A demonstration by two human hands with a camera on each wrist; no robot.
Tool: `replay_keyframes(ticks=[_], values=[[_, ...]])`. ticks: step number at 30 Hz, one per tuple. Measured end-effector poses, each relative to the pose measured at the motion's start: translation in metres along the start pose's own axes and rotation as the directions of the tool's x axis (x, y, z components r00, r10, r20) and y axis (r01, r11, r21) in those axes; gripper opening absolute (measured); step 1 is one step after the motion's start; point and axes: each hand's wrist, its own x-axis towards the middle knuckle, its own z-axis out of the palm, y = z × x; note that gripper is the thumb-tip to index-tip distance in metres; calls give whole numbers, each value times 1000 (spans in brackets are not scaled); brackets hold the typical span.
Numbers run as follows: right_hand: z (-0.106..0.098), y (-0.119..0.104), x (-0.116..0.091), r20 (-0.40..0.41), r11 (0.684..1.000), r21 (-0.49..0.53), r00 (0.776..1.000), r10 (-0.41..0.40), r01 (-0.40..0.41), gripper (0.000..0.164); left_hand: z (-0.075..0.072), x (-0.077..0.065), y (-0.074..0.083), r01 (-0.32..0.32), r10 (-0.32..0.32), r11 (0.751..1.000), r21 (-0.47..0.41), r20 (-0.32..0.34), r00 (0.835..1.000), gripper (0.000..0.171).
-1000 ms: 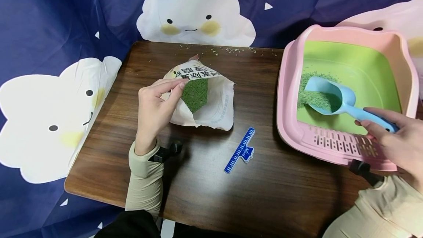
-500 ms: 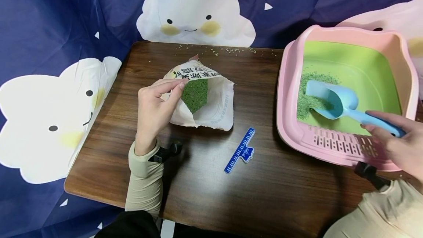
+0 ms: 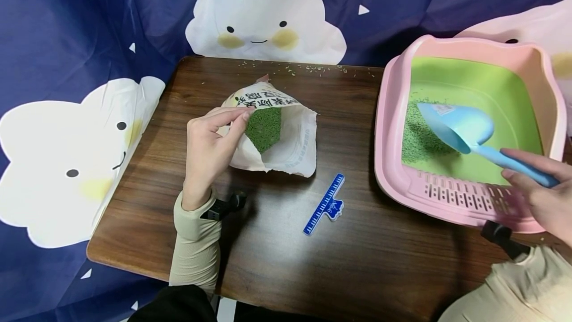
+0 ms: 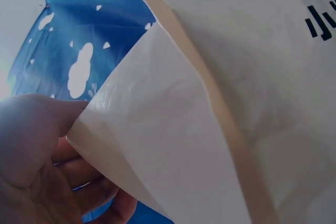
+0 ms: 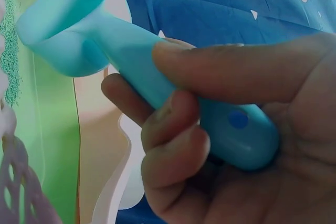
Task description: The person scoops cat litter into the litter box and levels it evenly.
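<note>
Gripped by the right hand (image 3: 547,195), the light-blue plastic scoop (image 3: 466,123) has been overturned beyond the fingertips above thin green pellets (image 3: 416,138), its load apparently discharged, while the white printed bag (image 3: 301,138) is pinched by the left hand (image 3: 207,150).

We see a clip (image 3: 323,204) lying between the left fingers (image 3: 228,115) and the right fingers (image 3: 529,159), nearer the former, on a table (image 3: 380,262) below both, while a cloth (image 3: 134,4) hangs beyond them, one cloud (image 3: 263,9) ahead of the left fingers, another (image 3: 44,163) off to their left.
</note>
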Motion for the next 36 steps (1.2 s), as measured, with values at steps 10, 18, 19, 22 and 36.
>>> replay_keyframes(ticks=[10, 18, 19, 22, 36], values=[[2, -2, -1, -20, 1000, 10, 1000, -6, 6, 53, 0, 0, 0, 1, -1, 1000, 8, -1, 1000, 16], [2, -6, 0, -95, 997, -62, 995, 35, -41, 49, -1, -1, -1, 1, -1, 1000, 6, -4, 1000, 15], [3, -7, 1, -111, 996, -70, 993, 47, -55, 48, -1, -1, -1, 1, -1, 1000, 6, -4, 1000, 15], [4, -10, 0, -149, 991, -94, 986, 76, -91, 45, -1, -1, -1, 1, -1, 1000, 4, -4, 1000, 15], [-15, 43, 14, 123, 582, 813, 983, -138, -20, 33, -1, 0, -1, -10, 10, 1000, -1, -9, 1000, 15]])
